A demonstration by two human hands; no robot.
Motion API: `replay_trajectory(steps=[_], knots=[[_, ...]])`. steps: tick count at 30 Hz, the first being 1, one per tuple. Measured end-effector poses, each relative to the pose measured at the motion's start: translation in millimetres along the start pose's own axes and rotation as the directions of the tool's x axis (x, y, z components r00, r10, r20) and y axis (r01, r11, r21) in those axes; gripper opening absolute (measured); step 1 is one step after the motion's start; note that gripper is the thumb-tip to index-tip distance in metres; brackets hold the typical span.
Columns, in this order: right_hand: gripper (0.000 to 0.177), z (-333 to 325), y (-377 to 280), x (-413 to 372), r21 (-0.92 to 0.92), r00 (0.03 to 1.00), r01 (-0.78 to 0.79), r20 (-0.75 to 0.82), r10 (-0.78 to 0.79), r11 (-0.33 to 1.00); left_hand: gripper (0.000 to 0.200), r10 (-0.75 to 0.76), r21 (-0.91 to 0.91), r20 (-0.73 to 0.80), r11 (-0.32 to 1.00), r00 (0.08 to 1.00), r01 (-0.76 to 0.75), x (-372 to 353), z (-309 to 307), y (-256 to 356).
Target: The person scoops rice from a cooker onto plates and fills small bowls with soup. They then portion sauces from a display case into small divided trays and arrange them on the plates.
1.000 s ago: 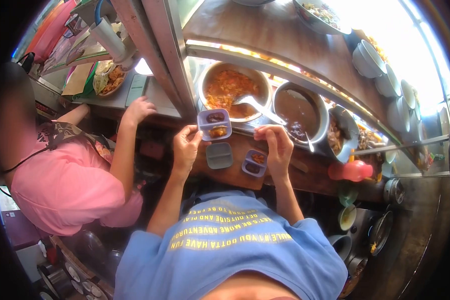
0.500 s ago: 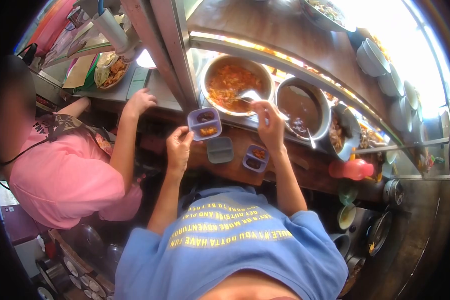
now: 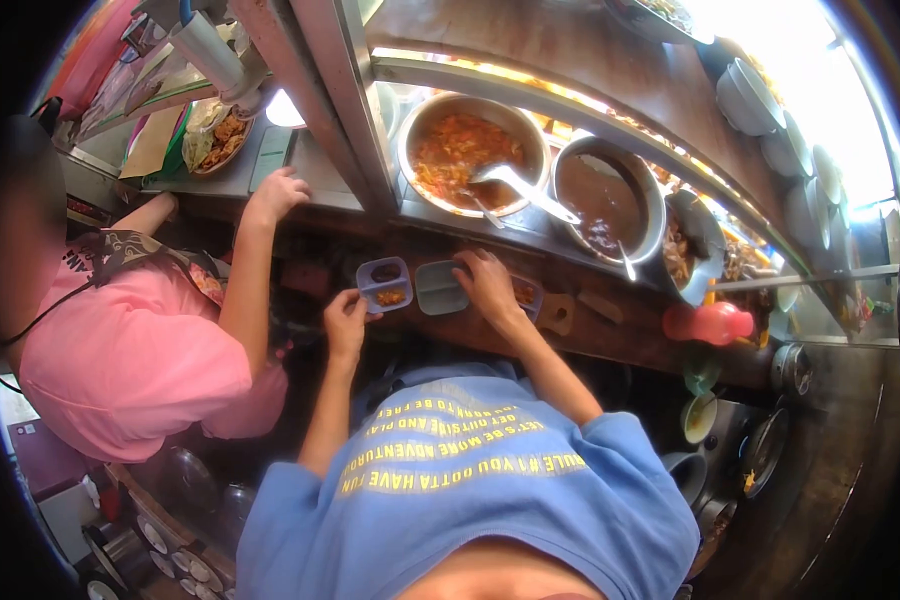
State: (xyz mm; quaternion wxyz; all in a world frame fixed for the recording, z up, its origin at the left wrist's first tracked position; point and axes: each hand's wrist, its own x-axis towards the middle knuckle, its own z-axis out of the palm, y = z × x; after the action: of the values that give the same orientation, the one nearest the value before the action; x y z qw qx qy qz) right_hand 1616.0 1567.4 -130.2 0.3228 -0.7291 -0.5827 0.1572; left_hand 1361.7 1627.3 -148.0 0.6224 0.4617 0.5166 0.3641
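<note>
Now that the right hand has left the stew pot, its bent fingers, grip unclear, meet the empty divided dish, just left of which the left hand pinches the lowered filled dish, handling apparently replacing spooning.

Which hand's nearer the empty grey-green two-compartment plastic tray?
Right. The right hand is at the right edge of the grey-green tray; the left hand is beyond its left side, holding a lilac two-compartment plastic tray.

Brown counter beneath grey tray, rightmost purple tray
</note>
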Motion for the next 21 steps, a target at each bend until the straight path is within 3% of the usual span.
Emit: replay_trajectory(steps=[1, 5, 11, 13, 14, 15, 16, 17, 19, 21], knots=[[0.018, 1, 2, 4, 0.022, 0.997, -0.04, 0.068, 0.038, 0.999, 0.016, 0.002, 0.003, 0.006, 1.0, 1.0, -0.002, 2, 2, -1], [0.014, -7, 19, 14, -0.039, 0.987, -0.14, 0.07, 0.143, 0.989, 0.015, 0.029, 0.028, 0.023, 0.999, 0.999, -0.03, 6, 12, -4], [0.012, -24, 30, 18, -0.037, 0.96, -0.263, -0.113, 0.257, 0.964, 0.018, 0.097, 0.168, 0.126, 0.979, 0.987, -0.118, 6, 30, -5], [0.012, -32, 28, 17, 0.051, 0.954, -0.245, -0.163, 0.25, 0.968, 0.02, 0.107, 0.521, 0.164, 0.834, 0.981, -0.178, 2, 34, 4], [0.013, -37, 27, 16, 0.138, 0.946, -0.218, -0.212, 0.244, 0.966, 0.02, 0.105, 0.522, 0.168, 0.834, 0.98, -0.179, 2, 36, 5], [0.013, -43, 26, 14, 0.138, 0.945, -0.222, -0.214, 0.248, 0.965, 0.021, 0.368, 0.696, 0.135, 0.626, 0.92, -0.352, 0, 38, 5], [0.014, -53, 20, 11, 0.192, 0.93, -0.282, -0.186, 0.317, 0.94, 0.023, 0.601, 0.829, 0.162, 0.346, 0.783, -0.438, -1, 41, 6], [0.015, -61, 17, 9, 0.243, 0.909, -0.342, -0.158, 0.385, 0.908, 0.023, 0.6, 0.827, 0.169, 0.345, 0.782, -0.443, -3, 46, 17], [0.016, -75, 7, -2, 0.276, 0.917, -0.304, -0.175, 0.358, 0.912, 0.025, 0.547, 0.698, 0.223, 0.488, 0.807, -0.524, -11, 58, 41], [0.016, -89, -11, -12, 0.387, 0.899, -0.405, 0.001, 0.438, 0.829, 0.033, 0.278, 0.365, 0.323, 0.845, 0.905, -0.39, -17, 79, 52]])
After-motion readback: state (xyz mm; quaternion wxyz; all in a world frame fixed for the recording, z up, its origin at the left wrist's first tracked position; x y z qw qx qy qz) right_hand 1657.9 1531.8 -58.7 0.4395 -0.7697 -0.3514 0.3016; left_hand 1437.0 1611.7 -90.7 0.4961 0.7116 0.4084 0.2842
